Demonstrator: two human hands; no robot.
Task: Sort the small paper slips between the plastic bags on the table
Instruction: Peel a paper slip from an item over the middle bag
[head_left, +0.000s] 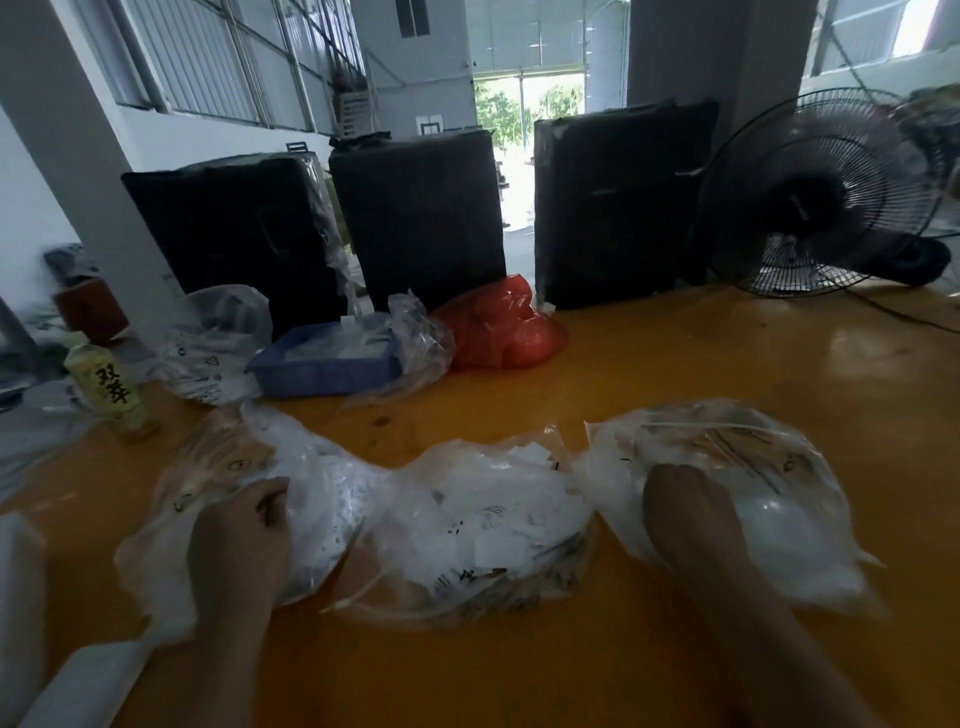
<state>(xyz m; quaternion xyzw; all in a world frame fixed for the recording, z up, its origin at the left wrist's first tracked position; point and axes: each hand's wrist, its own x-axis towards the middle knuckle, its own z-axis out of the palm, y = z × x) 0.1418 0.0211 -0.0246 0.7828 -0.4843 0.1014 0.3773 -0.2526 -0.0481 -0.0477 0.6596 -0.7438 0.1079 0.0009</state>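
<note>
Three clear plastic bags lie in a row on the orange table (675, 364). The middle bag (483, 530) is full of small white paper slips (498, 540) with black print. My left hand (244, 525) lies on the left bag (208, 467), fingers curled at its plastic, and I cannot see whether they pinch a slip. My right hand (685, 509) reaches into the mouth of the right bag (753, 499), its fingertips hidden behind the plastic. The frame is blurred around both hands.
At the back stand three black cases (421, 218), a red plastic bag (498, 327), a blue tray (322, 364) with clear bags beside it, and a fan (826, 197) at the right. A drink bottle (111, 389) stands at the left edge.
</note>
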